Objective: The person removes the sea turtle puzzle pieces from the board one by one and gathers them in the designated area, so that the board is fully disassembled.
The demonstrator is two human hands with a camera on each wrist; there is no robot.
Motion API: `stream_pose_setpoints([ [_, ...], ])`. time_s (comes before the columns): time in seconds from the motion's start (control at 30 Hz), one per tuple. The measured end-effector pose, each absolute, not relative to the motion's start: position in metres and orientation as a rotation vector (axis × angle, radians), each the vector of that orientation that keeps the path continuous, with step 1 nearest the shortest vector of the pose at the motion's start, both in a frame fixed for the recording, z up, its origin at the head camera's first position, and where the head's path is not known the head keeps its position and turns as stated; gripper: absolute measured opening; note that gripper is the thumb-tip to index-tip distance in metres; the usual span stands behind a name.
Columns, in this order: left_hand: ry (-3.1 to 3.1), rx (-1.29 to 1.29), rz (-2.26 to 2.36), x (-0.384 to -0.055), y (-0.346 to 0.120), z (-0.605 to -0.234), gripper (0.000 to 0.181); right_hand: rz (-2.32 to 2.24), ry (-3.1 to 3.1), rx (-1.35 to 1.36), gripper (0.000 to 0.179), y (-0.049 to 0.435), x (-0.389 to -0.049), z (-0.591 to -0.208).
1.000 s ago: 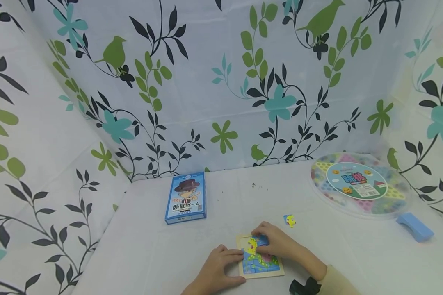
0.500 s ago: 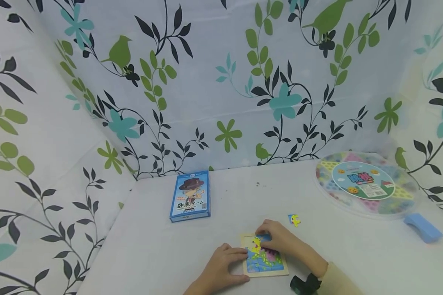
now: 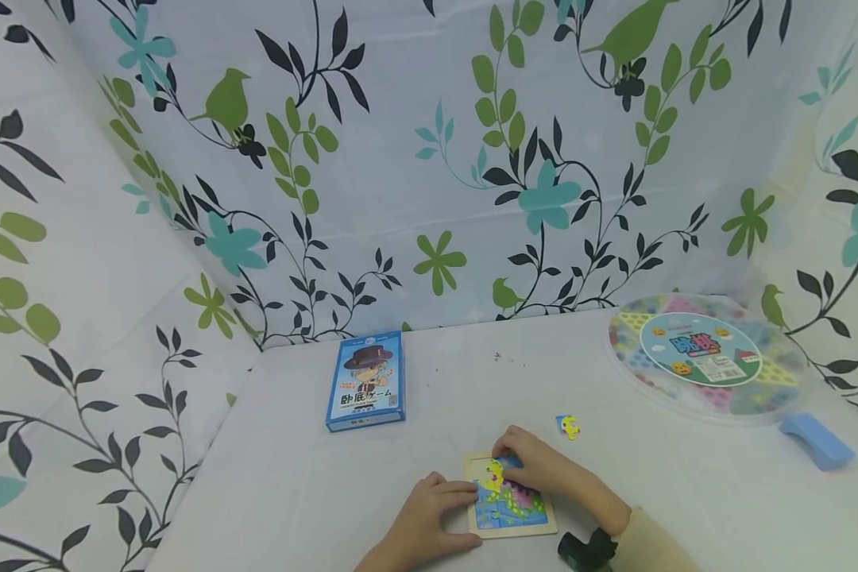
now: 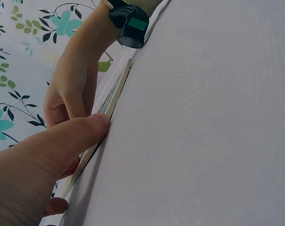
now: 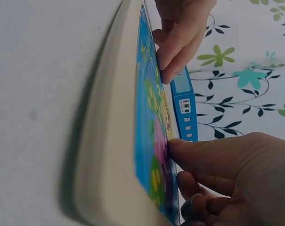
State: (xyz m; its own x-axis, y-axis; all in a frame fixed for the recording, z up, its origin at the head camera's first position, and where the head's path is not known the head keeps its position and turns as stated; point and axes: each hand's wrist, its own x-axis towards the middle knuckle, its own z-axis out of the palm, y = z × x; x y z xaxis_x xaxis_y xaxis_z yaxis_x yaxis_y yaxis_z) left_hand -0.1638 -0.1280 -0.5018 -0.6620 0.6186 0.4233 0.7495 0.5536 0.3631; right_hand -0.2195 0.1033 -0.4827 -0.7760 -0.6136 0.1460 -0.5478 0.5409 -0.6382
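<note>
A small jigsaw puzzle (image 3: 511,516) in a pale wooden frame lies on the white table, showing a yellow and green picture on blue. At its left side my left hand (image 3: 429,518) steadies the frame, thumb at the lower left corner and fingers on the left edge. The left wrist view shows that thumb (image 4: 97,126) against the frame's edge. My right hand (image 3: 539,462) pinches a blue puzzle piece (image 3: 509,461) at the upper right of the frame, partly hidden by the fingers. Beyond it lies a loose yellow and blue piece (image 3: 568,427).
A blue card-game box (image 3: 366,381) lies at the back left. At the back right rests a round, clear-lidded board game (image 3: 704,357), with a light blue curved block (image 3: 817,442) in front of it. A leaf-patterned cloth (image 3: 436,159) hangs behind the table.
The head view has shifted slightly. Both hands stay at the puzzle, with only slight movement of the right fingers over the upper right piece.
</note>
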Motion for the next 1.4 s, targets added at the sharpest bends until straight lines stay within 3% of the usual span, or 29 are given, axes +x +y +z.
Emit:
stream_pose_setpoints([
  [0.77,-2.581,-1.141,-0.8,-0.162,-0.128,-0.501,0.045,-1.067,2.661,-0.969,0.022,0.097,-0.217,-0.48],
  [1.4,-2.584,-1.139,-0.768,-0.163,-0.127,-0.5,0.046,-1.22,2.478,-0.972,0.035,0.12,-0.23,-0.483],
])
